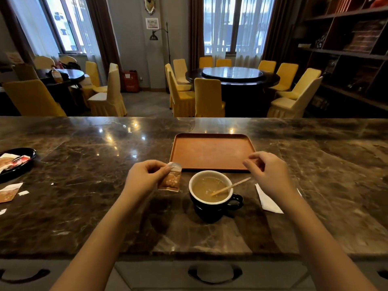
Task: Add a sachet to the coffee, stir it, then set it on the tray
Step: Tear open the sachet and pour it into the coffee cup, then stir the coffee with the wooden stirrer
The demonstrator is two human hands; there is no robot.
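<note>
Marble counter (84,185), dark and glossy, and right in the middle of it sits the cup (212,198), dark outside, white inside, handle pointing right. Coffee (206,186) fills it, pale and milky, and a wooden stirrer (231,186) leans in it, its tip in the drink and its upper end sticking out over the rim to the right.

Left hand (144,177) is up just left of the cup, thumb and fingertips pinched on the top edge of a sachet (171,179). The sachet hangs upright, orange-brown with a lighter top, beside the cup and not over it. Whether it is torn open I cannot tell.

Right hand (270,173) hovers to the right of the cup, above the stirrer's free end, fingers curled with thumb and forefinger close together. Something small may be between them, but I cannot tell; it is not touching the stirrer.

Behind the cup, just beyond it, lies the orange tray (212,150); the cup stands on the counter, not on it. A white napkin (268,200) lies under the right wrist. Far left there's a black dish (21,162) with packets, and scraps of wrapper (9,193) on the counter near it.
</note>
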